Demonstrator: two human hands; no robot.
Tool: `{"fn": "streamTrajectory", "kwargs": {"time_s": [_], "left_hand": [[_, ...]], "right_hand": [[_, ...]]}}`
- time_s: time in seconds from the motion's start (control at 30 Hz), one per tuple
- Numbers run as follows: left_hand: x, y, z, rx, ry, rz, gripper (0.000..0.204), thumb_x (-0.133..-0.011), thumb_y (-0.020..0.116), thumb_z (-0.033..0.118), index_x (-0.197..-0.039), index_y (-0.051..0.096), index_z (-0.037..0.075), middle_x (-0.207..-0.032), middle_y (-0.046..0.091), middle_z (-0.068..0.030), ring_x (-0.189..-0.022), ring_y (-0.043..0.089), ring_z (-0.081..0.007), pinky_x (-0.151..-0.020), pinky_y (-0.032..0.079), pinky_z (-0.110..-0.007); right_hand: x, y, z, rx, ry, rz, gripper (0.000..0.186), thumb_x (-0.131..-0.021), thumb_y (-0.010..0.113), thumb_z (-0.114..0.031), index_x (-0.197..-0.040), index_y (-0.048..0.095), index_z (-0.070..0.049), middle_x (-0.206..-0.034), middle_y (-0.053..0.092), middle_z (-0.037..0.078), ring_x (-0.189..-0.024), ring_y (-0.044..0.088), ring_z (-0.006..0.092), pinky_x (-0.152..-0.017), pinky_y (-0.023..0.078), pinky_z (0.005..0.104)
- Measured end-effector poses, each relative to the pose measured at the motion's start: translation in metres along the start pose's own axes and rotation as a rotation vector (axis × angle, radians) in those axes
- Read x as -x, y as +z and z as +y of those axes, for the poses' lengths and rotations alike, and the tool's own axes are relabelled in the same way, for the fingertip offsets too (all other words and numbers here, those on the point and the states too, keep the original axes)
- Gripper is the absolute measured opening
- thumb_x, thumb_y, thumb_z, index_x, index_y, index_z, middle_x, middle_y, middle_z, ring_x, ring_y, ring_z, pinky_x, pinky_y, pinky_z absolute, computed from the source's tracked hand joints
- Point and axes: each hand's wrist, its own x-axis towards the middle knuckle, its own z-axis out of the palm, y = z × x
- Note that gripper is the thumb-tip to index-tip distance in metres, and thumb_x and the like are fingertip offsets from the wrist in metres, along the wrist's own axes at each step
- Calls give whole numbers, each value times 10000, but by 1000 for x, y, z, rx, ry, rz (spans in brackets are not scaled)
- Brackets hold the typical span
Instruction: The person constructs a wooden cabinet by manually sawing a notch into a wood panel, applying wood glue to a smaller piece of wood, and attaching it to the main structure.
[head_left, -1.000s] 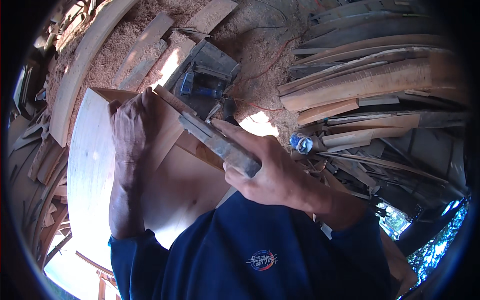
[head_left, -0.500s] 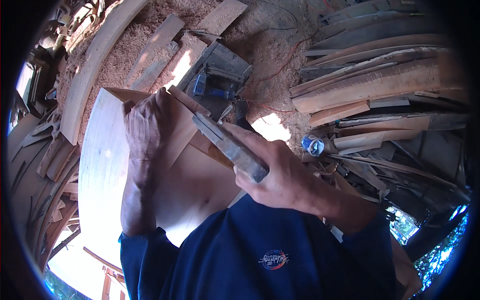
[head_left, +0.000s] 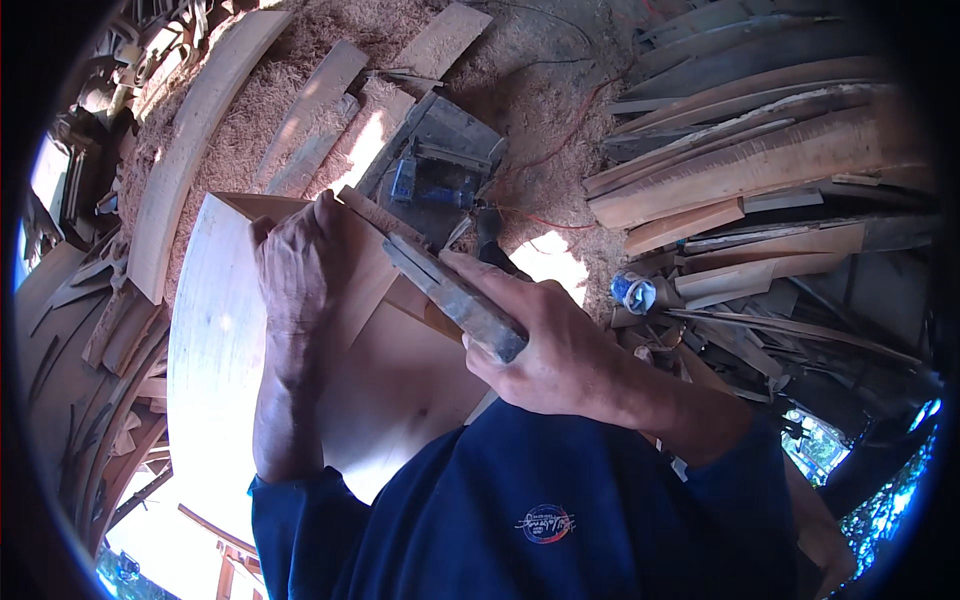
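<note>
A pale wooden piece built of joined boards [head_left: 215, 310], with a curved panel on its left side, stands in front of me. My left hand [head_left: 298, 255] is closed over the upper edge of one of its boards, knuckles up and fingertips hidden. My right hand [head_left: 550, 345] grips a long, worn grey-brown block [head_left: 455, 295] with a groove along it; its exact kind is unclear. The block slants down to the right, its far end beside a narrow wooden strip [head_left: 375, 212] that reaches toward my left hand. Whether block and strip touch, I cannot tell.
Wood shavings [head_left: 535, 110] cover the ground. Beyond the piece lie a blue-handled power tool [head_left: 430, 185] and loose boards [head_left: 315, 115]. Long curved planks [head_left: 740, 170] are stacked at right, near a blue-and-white can [head_left: 633, 292]. A curved plank [head_left: 195, 150] lies at far left.
My right hand and the block have shifted slightly up and left, toward my left hand. The left hand keeps its hold on the board. The whole view has moved a little.
</note>
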Motion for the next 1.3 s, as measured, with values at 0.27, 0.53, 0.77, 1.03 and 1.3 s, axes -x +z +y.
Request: {"fn": "streamTrajectory", "kwargs": {"time_s": [0.27, 0.53, 0.77, 1.03, 1.3], "left_hand": [[12, -14, 5, 5, 56, 81, 382, -1083, 420, 281, -872, 684, 102, -731, 693, -115, -711, 674, -313, -908, 412, -478], [0, -4, 2, -3, 27, 17, 378, -1083, 435, 284, -866, 688, 105, -729, 692, -102, -716, 671, -310, -911, 407, -477], [7, -17, 8, 24, 14, 51, 398, -1080, 420, 289, -852, 686, 99, -765, 707, -117, -769, 678, -321, -949, 396, -494], [-1, -2, 5, 20, -25, 5, 399, -1075, 433, 283, -856, 702, 85, -754, 707, -124, -732, 681, -318, -932, 411, -497], [-6, -10, 8, -31, 35, 4, 317, -1071, 459, 255, -948, 716, 116, -713, 679, -98, -706, 667, -300, -947, 397, -482]], "right_hand": [[106, -54, -41, -56, 195, -184, 828, -822, 690, -14, -1561, 318, 17, -1176, 681, 253, -934, 749, 291, -830, 572, 342], [21, 1, 8, 36, 52, -20, 724, -826, 692, -30, -1495, 417, -11, -901, 710, 241, -825, 744, 382, -723, 594, 408], [109, -51, -38, -7, 190, -132, 812, -815, 671, 16, -1557, 342, 8, -980, 728, 203, -839, 757, 211, -757, 582, 349], [28, -1, 7, 5, 8, 10, 746, -817, 682, -36, -1500, 389, 18, -921, 698, 272, -788, 712, 420, -715, 585, 436], [84, -46, -22, -41, 162, -116, 802, -814, 695, -10, -1546, 368, -9, -994, 717, 231, -773, 722, 240, -737, 557, 368]]}}
